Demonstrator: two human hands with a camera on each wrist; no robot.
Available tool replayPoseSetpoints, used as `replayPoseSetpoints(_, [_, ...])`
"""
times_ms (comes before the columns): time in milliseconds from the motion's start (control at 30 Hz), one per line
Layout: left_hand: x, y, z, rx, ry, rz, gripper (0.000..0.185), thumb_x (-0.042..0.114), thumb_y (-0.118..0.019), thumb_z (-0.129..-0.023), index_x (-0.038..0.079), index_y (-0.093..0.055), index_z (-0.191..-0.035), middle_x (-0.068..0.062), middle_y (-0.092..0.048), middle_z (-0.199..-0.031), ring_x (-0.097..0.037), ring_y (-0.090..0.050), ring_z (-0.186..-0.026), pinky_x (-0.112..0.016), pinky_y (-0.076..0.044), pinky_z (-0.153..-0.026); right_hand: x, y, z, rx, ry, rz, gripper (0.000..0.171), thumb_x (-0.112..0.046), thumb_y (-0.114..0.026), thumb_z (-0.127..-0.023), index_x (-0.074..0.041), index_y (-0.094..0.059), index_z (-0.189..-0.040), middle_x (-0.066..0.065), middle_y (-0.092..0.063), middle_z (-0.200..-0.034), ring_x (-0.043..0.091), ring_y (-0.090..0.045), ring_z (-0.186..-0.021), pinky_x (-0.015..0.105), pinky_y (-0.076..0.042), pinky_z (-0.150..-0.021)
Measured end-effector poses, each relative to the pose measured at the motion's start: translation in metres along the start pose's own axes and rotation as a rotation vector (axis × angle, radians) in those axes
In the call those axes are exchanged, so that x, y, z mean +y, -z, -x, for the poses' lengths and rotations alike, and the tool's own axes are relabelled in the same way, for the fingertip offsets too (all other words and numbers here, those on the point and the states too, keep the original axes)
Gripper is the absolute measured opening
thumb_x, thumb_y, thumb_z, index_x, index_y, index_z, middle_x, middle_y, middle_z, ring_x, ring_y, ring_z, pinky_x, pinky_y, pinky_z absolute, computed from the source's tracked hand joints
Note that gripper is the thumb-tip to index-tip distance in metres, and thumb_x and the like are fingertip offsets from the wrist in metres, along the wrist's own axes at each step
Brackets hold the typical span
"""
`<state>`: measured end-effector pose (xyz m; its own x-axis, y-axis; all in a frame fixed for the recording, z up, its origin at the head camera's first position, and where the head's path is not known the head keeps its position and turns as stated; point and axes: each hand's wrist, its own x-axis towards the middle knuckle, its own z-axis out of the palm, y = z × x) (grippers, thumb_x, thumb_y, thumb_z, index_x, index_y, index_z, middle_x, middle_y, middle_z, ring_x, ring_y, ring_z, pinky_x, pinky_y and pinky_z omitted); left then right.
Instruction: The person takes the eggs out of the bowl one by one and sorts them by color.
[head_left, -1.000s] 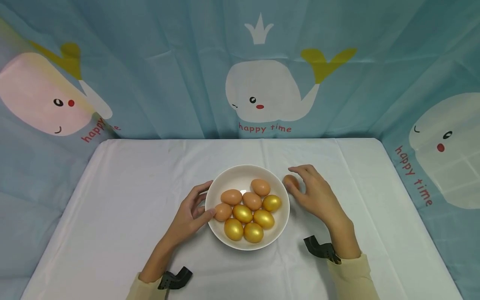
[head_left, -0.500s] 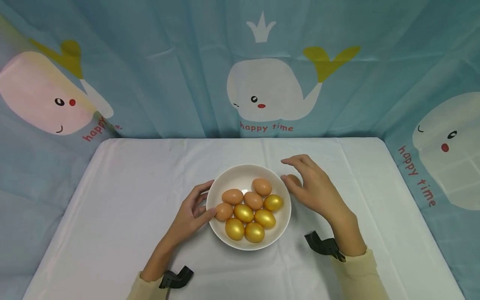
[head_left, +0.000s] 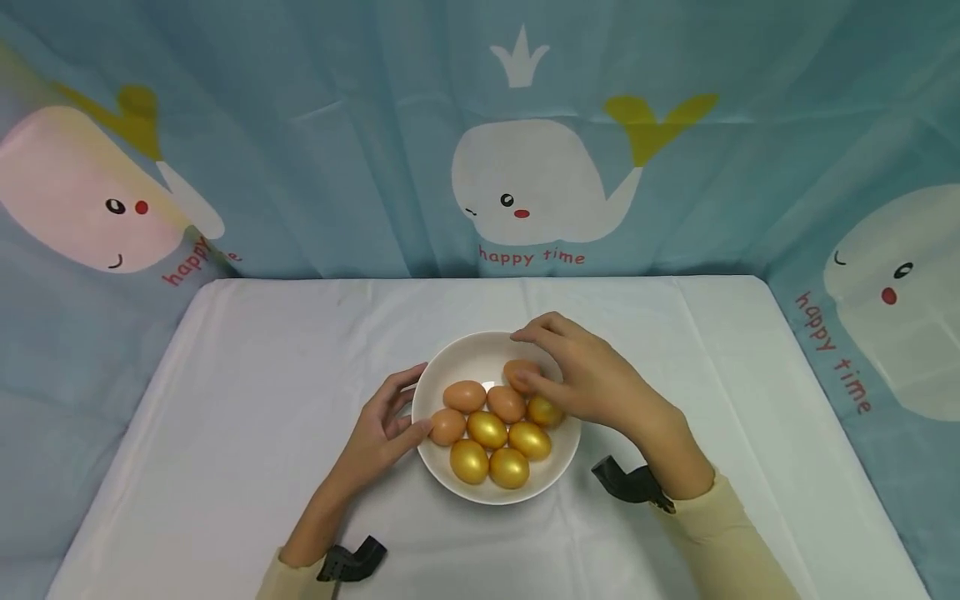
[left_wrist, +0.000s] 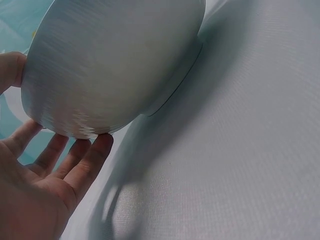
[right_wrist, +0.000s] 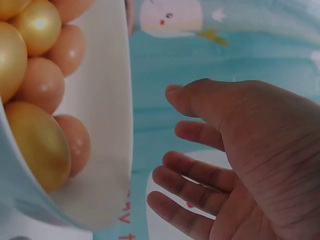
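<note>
A white bowl [head_left: 442, 485] on the table holds several brown eggs [head_left: 464, 396] and several shiny gold eggs [head_left: 468, 462]. My left hand [head_left: 384, 429] grips the bowl's left side, the thumb over the rim and the fingertips against the outer wall, as the left wrist view shows. My right hand [head_left: 600, 379] is over the bowl's upper right rim, its thumb overlapping a brown egg [head_left: 517, 371] inside. Seen from the right wrist, this hand [right_wrist: 240, 165] is beside the bowl with fingers loosely extended and nothing held. The spot right of the bowl lies hidden beneath it.
A white cloth [head_left: 247, 400] covers the table. Blue curtains [head_left: 337, 167] printed with whales stand close behind and along both sides. Black wrist mounts [head_left: 352, 560] sit on both forearms, by the cream sleeves.
My right hand has moved left from beside the bowl to above its rim. The brown egg outside the bowl, visible earlier, is out of sight now. My left hand stays on the bowl.
</note>
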<state>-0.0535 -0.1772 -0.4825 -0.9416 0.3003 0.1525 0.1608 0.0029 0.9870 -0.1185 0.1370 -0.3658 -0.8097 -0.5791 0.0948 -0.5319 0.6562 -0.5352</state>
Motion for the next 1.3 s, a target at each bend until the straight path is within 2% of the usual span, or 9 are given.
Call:
replayPoseSetpoints(167, [0.001,0.000,-0.001,-0.012,0.007,0.025,0.070,-0.006,-0.065,-0.096,0.004,-0.038,-0.160,-0.024,-0.038,-0.165,-0.010,-0.060,-0.136,-0.031,-0.065,-0.094,-0.006,-0.006,-0.006,-0.024,0.046,0.005,0.036,-0.026,-0.075,-0.099,-0.013,-0.071,-0.132,0.003,-0.066,-0.128,0.023,-0.069,-0.114,0.041,-0.061,-0.100])
replayPoseSetpoints(267, [0.000,0.001,-0.001,-0.012,0.005,0.037,0.070,-0.007,-0.064,-0.096,0.003,-0.038,-0.160,-0.026,-0.038,-0.165,-0.010,-0.061,-0.136,-0.030,-0.065,-0.094,-0.009,-0.010,-0.012,-0.046,0.070,0.000,0.034,-0.021,-0.073,-0.099,-0.013,-0.071,-0.132,0.003,-0.068,-0.127,0.022,-0.069,-0.114,0.041,-0.060,-0.102])
replayPoseSetpoints(433, [0.001,0.000,-0.001,-0.012,0.021,0.052,0.070,-0.006,-0.064,-0.095,0.002,-0.038,-0.160,-0.025,-0.038,-0.164,-0.010,-0.061,-0.134,-0.029,-0.065,-0.094,-0.017,-0.015,-0.022,-0.159,0.043,0.025,0.036,-0.024,-0.069,-0.100,-0.017,-0.070,-0.135,0.000,-0.069,-0.132,0.019,-0.069,-0.114,0.041,-0.061,-0.097])
replayPoseSetpoints(533, [0.002,-0.001,-0.002,-0.013,0.033,0.059,0.070,-0.006,-0.065,-0.095,0.002,-0.038,-0.160,-0.023,-0.038,-0.165,-0.010,-0.061,-0.134,-0.030,-0.065,-0.093,-0.021,-0.019,-0.027,-0.206,0.064,0.063,0.036,-0.025,-0.066,-0.100,-0.018,-0.070,-0.135,0.000,-0.068,-0.133,0.017,-0.069,-0.112,0.040,-0.062,-0.094])
replayPoseSetpoints(733, [0.004,0.001,-0.001,-0.016,0.043,0.048,0.070,-0.005,-0.065,-0.096,0.004,-0.038,-0.160,-0.022,-0.039,-0.165,-0.009,-0.061,-0.135,-0.030,-0.065,-0.094,-0.027,-0.027,-0.039,-0.242,0.160,0.070,0.033,-0.023,-0.069,-0.101,-0.015,-0.071,-0.132,0.002,-0.069,-0.135,0.020,-0.064,-0.130,0.041,-0.055,-0.113])
replayPoseSetpoints(833, [0.004,0.003,0.000,-0.004,0.047,0.043,0.069,-0.004,-0.065,-0.097,0.006,-0.039,-0.160,-0.020,-0.039,-0.165,-0.009,-0.061,-0.135,-0.030,-0.065,-0.094,-0.029,-0.032,-0.047,-0.259,0.212,0.084,0.031,-0.022,-0.069,-0.101,-0.014,-0.072,-0.130,0.003,-0.070,-0.131,0.020,-0.064,-0.128,0.041,-0.051,-0.117])
replayPoseSetpoints(1000, [0.003,0.005,0.001,-0.004,0.037,0.075,0.068,-0.006,-0.063,-0.097,0.005,-0.039,-0.160,-0.020,-0.040,-0.165,-0.014,-0.061,-0.136,-0.031,-0.065,-0.093,-0.028,-0.044,-0.058,-0.287,0.285,0.145,0.028,-0.025,-0.070,-0.100,-0.015,-0.075,-0.126,0.000,-0.073,-0.124,0.019,-0.065,-0.121,0.039,-0.051,-0.114])
replayPoseSetpoints(1200, [-0.001,0.003,-0.001,-0.021,0.016,0.076,0.068,-0.006,-0.064,-0.097,0.004,-0.039,-0.160,-0.020,-0.041,-0.164,-0.017,-0.060,-0.137,-0.030,-0.065,-0.095,-0.030,-0.055,-0.062,-0.366,0.274,0.165,0.023,-0.026,-0.067,-0.102,-0.017,-0.074,-0.123,-0.004,-0.076,-0.116,0.018,-0.064,-0.120,0.039,-0.048,-0.119])
replayPoseSetpoints(1300, [-0.001,0.002,-0.002,-0.015,0.011,0.078,0.068,-0.006,-0.064,-0.096,0.004,-0.040,-0.159,-0.019,-0.042,-0.163,-0.016,-0.061,-0.136,-0.029,-0.064,-0.095,-0.032,-0.057,-0.063,-0.385,0.247,0.166,0.017,-0.025,-0.067,-0.102,-0.018,-0.074,-0.117,-0.006,-0.075,-0.106,0.017,-0.066,-0.109,0.038,-0.051,-0.114])
